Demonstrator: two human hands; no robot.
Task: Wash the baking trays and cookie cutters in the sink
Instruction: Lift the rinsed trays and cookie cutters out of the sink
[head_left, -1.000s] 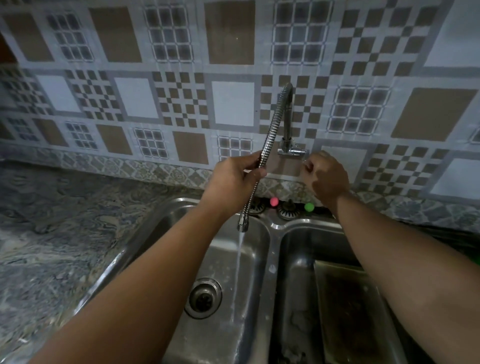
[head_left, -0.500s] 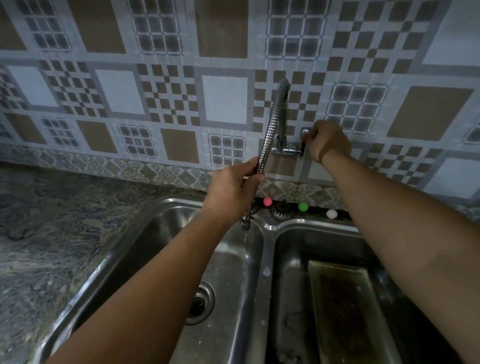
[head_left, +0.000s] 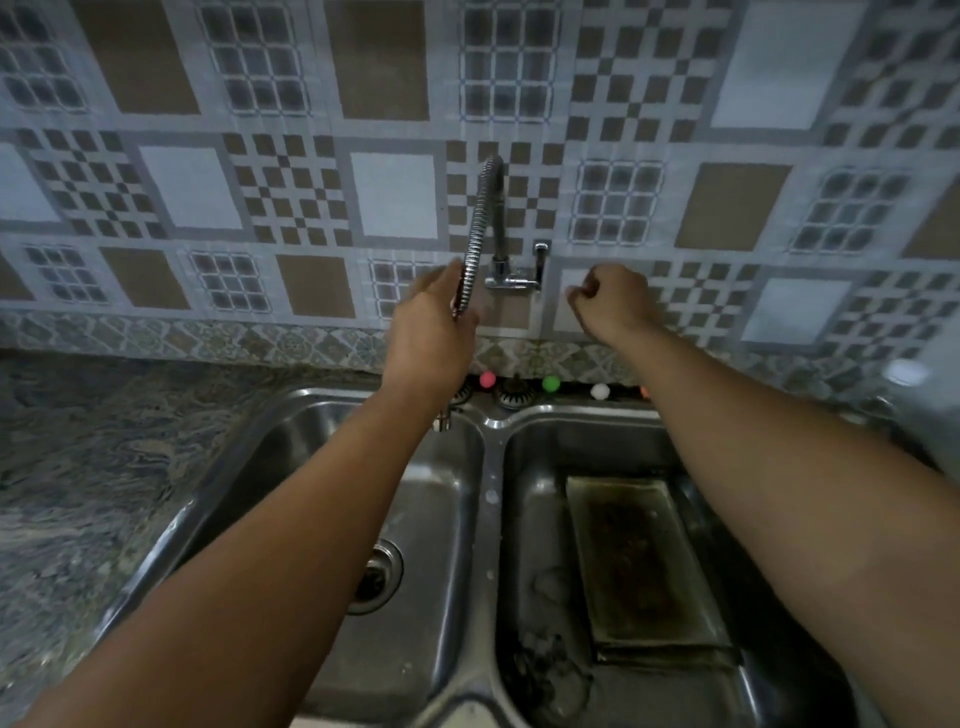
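A dirty rectangular baking tray (head_left: 644, 561) lies flat in the right basin of a steel double sink (head_left: 488, 499). My left hand (head_left: 431, 338) grips the flexible metal tap hose (head_left: 480, 228), whose nozzle hangs over the left basin; no water runs from it. My right hand (head_left: 608, 301) hovers with curled fingers just right of the tap handle (head_left: 540, 260) and holds nothing. No cookie cutters can be made out; dark debris lies at the front of the right basin.
A marbled stone counter (head_left: 104, 467) runs to the left of the sink. Small pink (head_left: 487, 379), green (head_left: 550, 383) and white (head_left: 600, 391) balls sit along the back rim beneath the patterned tile wall. The left basin's drain (head_left: 379, 577) is open.
The water stream seen a second ago has stopped. My right hand rose to the tap handle, then let go and dropped slightly to the right. The left hand kept its hold on the hose.
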